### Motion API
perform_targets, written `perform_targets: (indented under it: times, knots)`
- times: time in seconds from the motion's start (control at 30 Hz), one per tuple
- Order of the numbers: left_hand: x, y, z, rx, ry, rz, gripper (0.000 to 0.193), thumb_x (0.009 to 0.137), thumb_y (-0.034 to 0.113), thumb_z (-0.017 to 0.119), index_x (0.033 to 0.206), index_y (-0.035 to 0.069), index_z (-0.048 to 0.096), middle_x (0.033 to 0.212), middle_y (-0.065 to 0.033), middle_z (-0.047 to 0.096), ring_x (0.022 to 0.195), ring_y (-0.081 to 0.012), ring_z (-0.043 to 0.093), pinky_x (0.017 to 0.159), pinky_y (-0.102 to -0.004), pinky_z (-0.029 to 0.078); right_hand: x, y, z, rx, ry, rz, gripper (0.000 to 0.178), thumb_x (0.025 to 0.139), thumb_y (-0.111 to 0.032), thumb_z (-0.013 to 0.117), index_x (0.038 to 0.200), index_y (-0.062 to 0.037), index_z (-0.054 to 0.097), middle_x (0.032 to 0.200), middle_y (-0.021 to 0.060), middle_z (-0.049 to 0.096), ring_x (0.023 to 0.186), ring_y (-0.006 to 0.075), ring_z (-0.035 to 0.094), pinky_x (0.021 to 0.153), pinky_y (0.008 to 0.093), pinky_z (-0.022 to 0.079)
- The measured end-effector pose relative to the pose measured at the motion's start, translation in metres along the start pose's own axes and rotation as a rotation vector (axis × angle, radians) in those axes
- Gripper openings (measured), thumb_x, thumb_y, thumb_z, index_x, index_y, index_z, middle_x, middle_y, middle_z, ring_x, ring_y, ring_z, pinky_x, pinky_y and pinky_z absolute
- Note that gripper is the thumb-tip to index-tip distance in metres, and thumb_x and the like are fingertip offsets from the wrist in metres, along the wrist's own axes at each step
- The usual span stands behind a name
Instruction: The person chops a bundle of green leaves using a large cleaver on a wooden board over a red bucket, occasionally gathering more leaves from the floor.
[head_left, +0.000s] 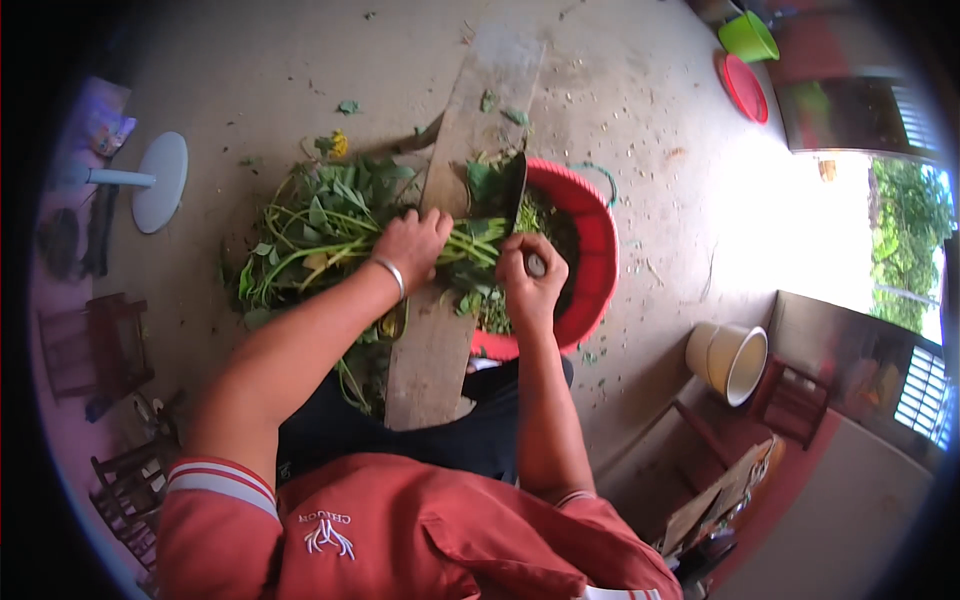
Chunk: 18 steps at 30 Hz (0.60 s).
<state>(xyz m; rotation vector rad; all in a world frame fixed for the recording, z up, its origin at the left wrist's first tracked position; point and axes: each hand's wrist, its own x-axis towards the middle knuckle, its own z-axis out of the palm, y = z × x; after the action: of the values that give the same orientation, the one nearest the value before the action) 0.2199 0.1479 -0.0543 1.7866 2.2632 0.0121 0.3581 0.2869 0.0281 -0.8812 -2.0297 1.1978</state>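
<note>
My left hand (412, 243) is closed round a bundle of leafy green stems (330, 225) that lies across a long wooden board (436, 340). In my right hand (532, 275) is the handle of a large knife (520, 190), its dark blade standing upright at the cut ends of the stems, by the board's right edge. The leafy part of the bundle spreads to the left of the board. Right beside the board, a red tub (597, 260) holds chopped green pieces (543, 215). The tub's left side is partly hidden by the board and my right hand.
A white round-based stand (165, 183) is at the left, with dark wooden chairs (100, 345) below it. On the right are a cream bucket (727, 360), a red basin (745, 90), a green bucket (748, 38) and a bright doorway. Leaf scraps are scattered over the floor.
</note>
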Motion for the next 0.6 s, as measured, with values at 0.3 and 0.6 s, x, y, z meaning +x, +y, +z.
perform_targets:
  times: [0.3,0.6]
  knots:
    - [-0.004,0.004,-0.025,-0.14,-0.189,0.011,0.057,0.07,0.019,0.077,0.12,0.005,0.054,0.117,-0.0164,0.057,0.108,-0.0366,0.059,0.087,-0.0489,0.052,0.167,0.024,-0.041,0.327,-0.233,0.455,0.009,0.088,-0.012,0.065,0.087,-0.0036,0.062,0.067,0.0019,0.053,0.055,0.0143,0.053,0.051,0.032,0.045]
    - [-0.002,0.017,-0.005,0.019,-0.016,-0.029,0.057,0.069,0.022,0.083,0.114,0.008,0.052,0.105,-0.0092,0.06,0.098,-0.0283,0.063,0.076,-0.039,0.053,0.03,0.004,-0.004,0.314,0.11,0.446,0.019,0.088,-0.018,0.069,0.087,0.0009,0.068,0.075,0.008,0.066,0.069,0.0181,0.063,0.059,0.0362,0.05]
